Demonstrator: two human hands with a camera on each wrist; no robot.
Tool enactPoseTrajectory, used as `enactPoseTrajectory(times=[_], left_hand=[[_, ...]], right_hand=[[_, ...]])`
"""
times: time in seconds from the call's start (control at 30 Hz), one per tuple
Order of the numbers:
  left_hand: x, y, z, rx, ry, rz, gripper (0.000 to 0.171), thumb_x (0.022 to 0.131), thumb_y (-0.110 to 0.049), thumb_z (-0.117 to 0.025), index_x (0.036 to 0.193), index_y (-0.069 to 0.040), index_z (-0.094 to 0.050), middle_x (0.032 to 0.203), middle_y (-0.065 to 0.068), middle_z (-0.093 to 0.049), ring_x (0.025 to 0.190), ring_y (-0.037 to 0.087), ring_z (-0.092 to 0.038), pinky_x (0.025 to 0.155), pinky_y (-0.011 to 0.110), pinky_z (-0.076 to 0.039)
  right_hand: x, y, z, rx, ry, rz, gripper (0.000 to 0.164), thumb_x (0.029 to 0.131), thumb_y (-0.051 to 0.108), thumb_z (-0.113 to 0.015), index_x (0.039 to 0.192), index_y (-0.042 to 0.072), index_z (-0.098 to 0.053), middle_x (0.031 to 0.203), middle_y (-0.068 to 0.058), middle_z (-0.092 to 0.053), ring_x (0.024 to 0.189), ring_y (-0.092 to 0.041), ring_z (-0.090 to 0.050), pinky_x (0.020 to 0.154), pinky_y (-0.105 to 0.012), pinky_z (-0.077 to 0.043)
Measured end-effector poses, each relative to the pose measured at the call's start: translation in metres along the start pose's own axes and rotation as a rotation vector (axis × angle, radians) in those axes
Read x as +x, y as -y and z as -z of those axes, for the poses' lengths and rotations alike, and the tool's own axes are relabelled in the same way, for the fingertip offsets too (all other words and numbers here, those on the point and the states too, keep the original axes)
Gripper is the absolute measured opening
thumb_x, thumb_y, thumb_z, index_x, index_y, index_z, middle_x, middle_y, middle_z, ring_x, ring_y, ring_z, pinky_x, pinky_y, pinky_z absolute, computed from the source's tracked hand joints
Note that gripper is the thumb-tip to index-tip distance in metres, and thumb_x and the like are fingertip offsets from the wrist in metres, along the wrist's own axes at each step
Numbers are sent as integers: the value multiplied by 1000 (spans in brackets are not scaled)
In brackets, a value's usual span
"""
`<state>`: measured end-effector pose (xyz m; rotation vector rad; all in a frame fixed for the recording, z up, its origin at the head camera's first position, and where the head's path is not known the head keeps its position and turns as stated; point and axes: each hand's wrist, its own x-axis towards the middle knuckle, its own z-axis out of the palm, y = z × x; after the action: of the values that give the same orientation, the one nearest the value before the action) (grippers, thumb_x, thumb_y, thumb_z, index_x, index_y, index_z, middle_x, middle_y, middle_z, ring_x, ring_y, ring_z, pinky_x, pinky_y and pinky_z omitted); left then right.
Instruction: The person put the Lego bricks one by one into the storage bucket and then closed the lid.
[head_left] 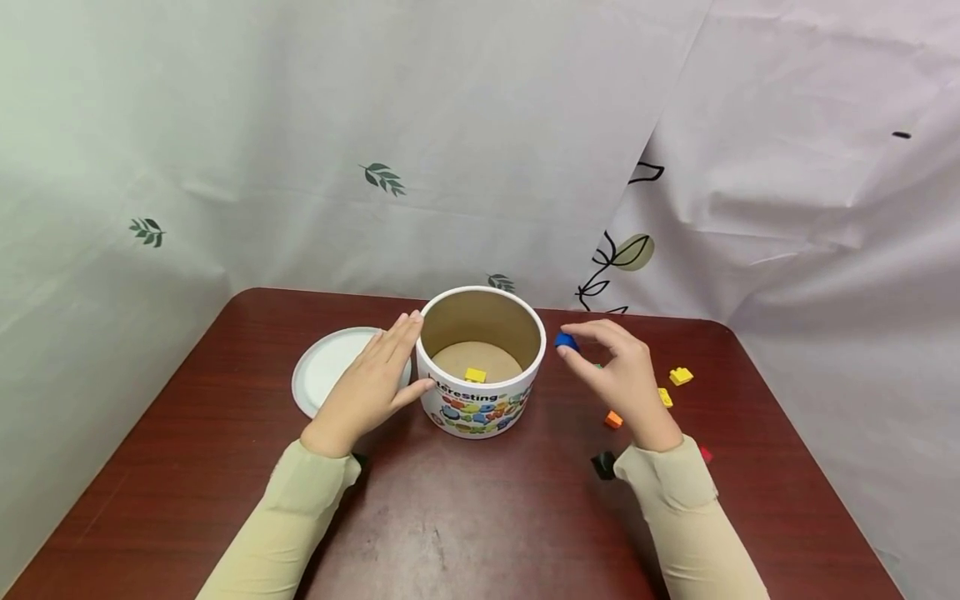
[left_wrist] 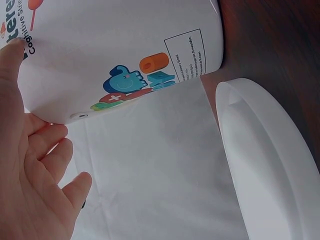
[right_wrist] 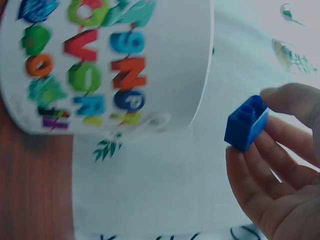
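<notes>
A round white tub [head_left: 480, 408] with colourful printing stands upright and uncovered on the table. Inside, a yellow brick [head_left: 476, 375] lies on its brown bottom. My left hand [head_left: 372, 379] rests against the tub's left side, fingers straight and thumb on the front, as the left wrist view [left_wrist: 40, 150] also shows. To the right of the rim, my right hand [head_left: 618, 371] pinches a blue building brick [right_wrist: 246, 122] between thumb and fingers. Two studs show on the brick in the right wrist view, where it is held up apart from the tub wall.
The white lid [head_left: 322, 375] lies left of the tub, partly behind the left hand. Right of the tub are scattered yellow bricks [head_left: 681, 376], an orange brick [head_left: 613, 419], a black piece [head_left: 603, 465] and a red piece [head_left: 706, 454] by the right sleeve. A pale curtain [head_left: 480, 150] hangs behind the table.
</notes>
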<state>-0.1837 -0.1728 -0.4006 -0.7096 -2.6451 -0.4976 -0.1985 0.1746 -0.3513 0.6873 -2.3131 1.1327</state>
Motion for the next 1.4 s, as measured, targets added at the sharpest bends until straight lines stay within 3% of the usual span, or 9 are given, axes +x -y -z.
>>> enactPoseTrajectory(times=[0.17, 0.4, 0.57, 0.83, 1.03, 1.23, 1.4], left_hand=[[-1, 0, 1, 2, 0, 1, 87, 95, -42, -70, 159, -1, -27, 164, 15, -29, 152, 30, -26, 122, 53, -24], [-2, -1, 2, 11, 2, 4, 87, 95, -42, -70, 159, 0, -28, 164, 15, -29, 152, 29, -25, 122, 53, -24], [-2, 0, 1, 19, 10, 9, 88, 95, -43, -70, 159, 0, -27, 165, 15, -28, 153, 29, -24, 122, 52, -23], [-1, 0, 1, 33, 3, -7, 89, 94, -43, -70, 159, 1, -26, 164, 16, -29, 152, 31, -26, 120, 56, -27], [-1, -1, 0, 37, 8, -4, 91, 94, -44, -70, 159, 0, -25, 164, 16, -28, 152, 30, -25, 120, 55, -26], [0, 0, 1, 30, 14, 4, 91, 94, -44, -69, 160, -1, -24, 165, 15, -26, 153, 28, -23, 123, 51, -22], [0, 0, 0, 21, 18, 7, 92, 95, -46, -69, 160, -1, -23, 165, 15, -26, 153, 28, -22, 123, 52, -21]], right_hand=[[14, 11, -10, 66, -10, 24, 29, 84, 8, -84, 112, 6, -77, 105, -1, -73, 96, -14, -67, 83, -22, -57], [33, 15, -30, 95, 30, 58, 28, 85, 7, -83, 111, 1, -76, 100, -6, -73, 89, -16, -68, 76, -36, -62], [43, 16, -45, 67, 98, 63, 25, 86, 6, -81, 109, -1, -76, 99, -11, -74, 84, -22, -71, 74, -42, -62], [47, 16, -63, 26, 229, 18, 22, 92, 12, -75, 111, 0, -74, 105, -12, -72, 90, -23, -72, 81, -40, -61], [46, 14, -64, -39, 179, 47, 19, 93, 14, -74, 108, 2, -76, 107, -10, -73, 96, -23, -68, 85, -39, -59], [43, 10, -57, -30, 120, 84, 13, 94, 11, -71, 104, 4, -77, 101, -7, -72, 89, -20, -66, 79, -38, -57], [37, 4, -42, 11, 77, 75, 12, 92, 7, -71, 103, 3, -77, 100, -5, -72, 88, -21, -64, 77, -43, -56]])
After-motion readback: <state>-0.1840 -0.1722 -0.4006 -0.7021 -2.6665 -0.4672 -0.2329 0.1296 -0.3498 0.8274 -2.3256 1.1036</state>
